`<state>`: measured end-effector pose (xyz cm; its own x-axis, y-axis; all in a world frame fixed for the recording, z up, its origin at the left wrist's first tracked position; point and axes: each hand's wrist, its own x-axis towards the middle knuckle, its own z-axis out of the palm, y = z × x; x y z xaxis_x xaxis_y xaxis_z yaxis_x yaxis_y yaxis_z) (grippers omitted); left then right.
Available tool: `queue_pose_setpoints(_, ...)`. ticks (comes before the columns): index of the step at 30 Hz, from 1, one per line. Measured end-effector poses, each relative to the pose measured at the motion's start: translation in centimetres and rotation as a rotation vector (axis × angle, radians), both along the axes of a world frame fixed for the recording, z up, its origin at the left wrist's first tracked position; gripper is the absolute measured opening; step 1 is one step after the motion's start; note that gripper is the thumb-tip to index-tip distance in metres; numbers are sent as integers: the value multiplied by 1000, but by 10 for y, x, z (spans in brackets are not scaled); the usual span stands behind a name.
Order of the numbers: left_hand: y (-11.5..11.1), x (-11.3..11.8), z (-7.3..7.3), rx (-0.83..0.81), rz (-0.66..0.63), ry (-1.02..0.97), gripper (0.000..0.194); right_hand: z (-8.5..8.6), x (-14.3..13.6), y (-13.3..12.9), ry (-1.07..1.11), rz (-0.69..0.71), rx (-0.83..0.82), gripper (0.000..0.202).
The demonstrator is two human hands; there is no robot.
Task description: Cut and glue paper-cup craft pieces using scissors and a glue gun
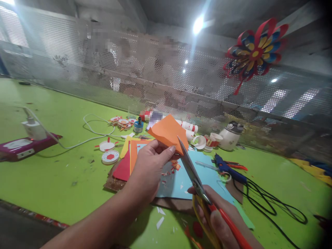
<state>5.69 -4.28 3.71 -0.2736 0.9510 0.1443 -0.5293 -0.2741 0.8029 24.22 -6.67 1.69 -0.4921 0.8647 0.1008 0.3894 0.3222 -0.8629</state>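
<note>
Between its thumb and fingers, my left hand [151, 167] pinches the lower edge of an orange paper piece [167, 131], raised over the table. My right hand [220, 214] grips scissors [193, 173] with one red and one yellow handle. The blades point up and left, and their tip overlaps the right part of the orange paper. Below both hands lies a light blue sheet [207, 176] with small paper scraps on it. Red, orange and yellow sheets [123, 167] show to its left, on brown cardboard [111, 183].
Round paper discs [110, 157], a blue bottle [138, 126] and paper cups [216, 137] lie beyond. At right are a blue glue gun [230, 171] with black cord and a white jug [230, 138]. A purple power strip [28, 148] stands left; a paper flower [255, 53] hangs above.
</note>
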Motion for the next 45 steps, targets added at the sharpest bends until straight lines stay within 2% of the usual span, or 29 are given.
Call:
queue_pose_setpoints(4,0,0,0,10,-6,1,18,1,-1,-1,1,2,-37,64)
queue_pose_setpoints(16,-2,0,1,9,-9,-10,15,-11,-1,4,30,-27,75,65)
queue_pose_setpoints(26,-3,0,3,23,0,-6,10,-5,-1,0,40,-23,60,57)
queue_pose_setpoints(36,-3,1,2,22,-36,-44,14,-4,0,0,47,5,-13,55)
queue_pose_setpoints(45,-3,0,3,13,-30,-47,12,-2,0,0,45,-2,-13,58)
